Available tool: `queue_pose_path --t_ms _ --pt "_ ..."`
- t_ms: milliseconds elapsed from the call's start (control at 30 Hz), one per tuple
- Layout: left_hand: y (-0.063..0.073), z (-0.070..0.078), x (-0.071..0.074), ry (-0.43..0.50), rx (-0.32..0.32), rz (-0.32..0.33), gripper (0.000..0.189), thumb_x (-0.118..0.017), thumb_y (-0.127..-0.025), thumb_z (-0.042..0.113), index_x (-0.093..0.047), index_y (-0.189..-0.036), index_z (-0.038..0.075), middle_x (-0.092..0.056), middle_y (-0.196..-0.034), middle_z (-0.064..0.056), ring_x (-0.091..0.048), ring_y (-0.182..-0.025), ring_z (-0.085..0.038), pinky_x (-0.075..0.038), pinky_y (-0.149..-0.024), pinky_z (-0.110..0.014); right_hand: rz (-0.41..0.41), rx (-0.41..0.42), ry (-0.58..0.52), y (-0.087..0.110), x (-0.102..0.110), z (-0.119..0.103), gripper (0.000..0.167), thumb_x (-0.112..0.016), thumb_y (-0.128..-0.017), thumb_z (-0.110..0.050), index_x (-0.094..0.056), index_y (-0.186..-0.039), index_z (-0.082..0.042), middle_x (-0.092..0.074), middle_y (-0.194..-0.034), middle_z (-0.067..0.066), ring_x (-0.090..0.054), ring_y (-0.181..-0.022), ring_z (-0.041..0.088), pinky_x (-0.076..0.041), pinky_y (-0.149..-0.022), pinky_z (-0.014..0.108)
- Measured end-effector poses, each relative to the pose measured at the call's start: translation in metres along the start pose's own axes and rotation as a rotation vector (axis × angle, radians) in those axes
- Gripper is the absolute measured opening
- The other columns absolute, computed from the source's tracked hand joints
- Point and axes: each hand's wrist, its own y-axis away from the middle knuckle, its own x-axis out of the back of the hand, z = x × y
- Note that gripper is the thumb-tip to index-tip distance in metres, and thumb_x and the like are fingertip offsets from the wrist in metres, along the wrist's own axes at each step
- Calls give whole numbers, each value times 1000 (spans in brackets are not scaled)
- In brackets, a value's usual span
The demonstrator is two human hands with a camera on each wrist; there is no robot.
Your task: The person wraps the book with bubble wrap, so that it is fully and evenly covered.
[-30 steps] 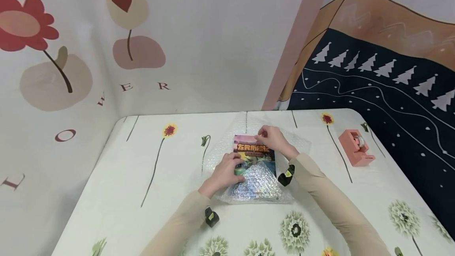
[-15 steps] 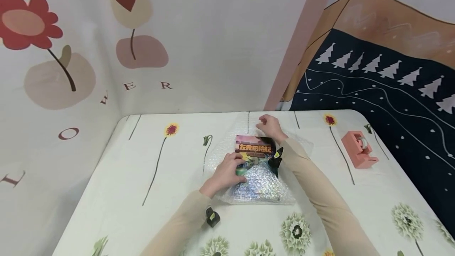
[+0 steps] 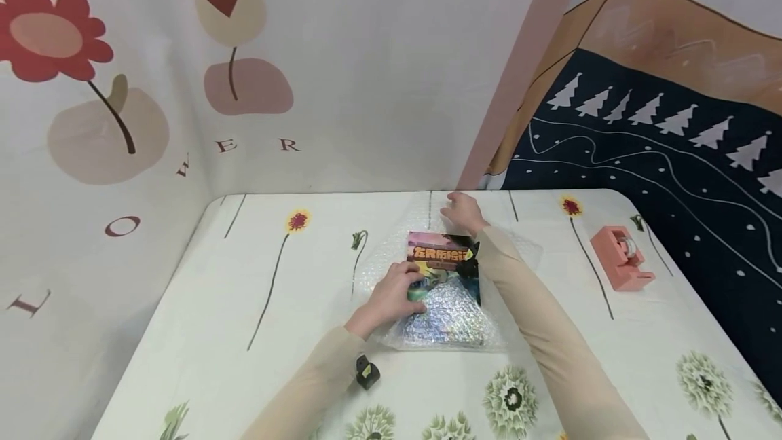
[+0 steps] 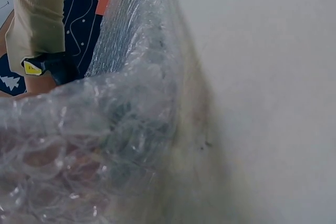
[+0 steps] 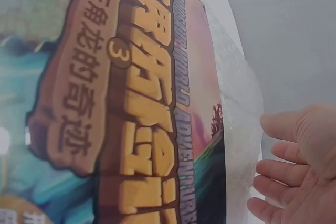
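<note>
A comic-style book with large orange lettering lies on a sheet of bubble wrap in the head view. A folded flap of the bubble wrap covers the book's near part. My left hand rests on the left side of the book and flap, its fingers spread. Beyond the book's top edge, my right hand is at the far part of the sheet. The right wrist view shows that right hand with loosely extended fingers right at the wrap's edge. Crumpled bubble wrap fills the left wrist view and hides the left fingers.
A pink tape dispenser with a tape roll stands on the right of the table. The flower-printed white tablecloth reaches back to a printed curtain. A dark curtain with white trees hangs on the right.
My right hand has left the book's top edge and moved away from me to the far part of the bubble wrap. The left hand stays on the book and flap.
</note>
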Motion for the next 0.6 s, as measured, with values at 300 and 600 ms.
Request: queue_pose_path --t_ms 300,600 --pt "0 0 1 5 11 -5 59 -81 -70 23 -60 -120 -1 -49 -129 -14 -43 -115 -29 -48 -87 -44 -35 6 71 -7 -2 -2 50 -57 -93 -20 -44 -134 5 -53 -126 23 -52 -114 33 -43 -97 44" --pt "1 0 1 -3 18 -13 59 -80 -70 24 -60 -121 -1 -49 -130 -13 -43 -115 -28 -47 -89 -43 -13 36 23 -2 7 -9 43 -53 -95 -18 -48 -130 5 -57 -117 23 -56 -104 33 -47 -87 44"
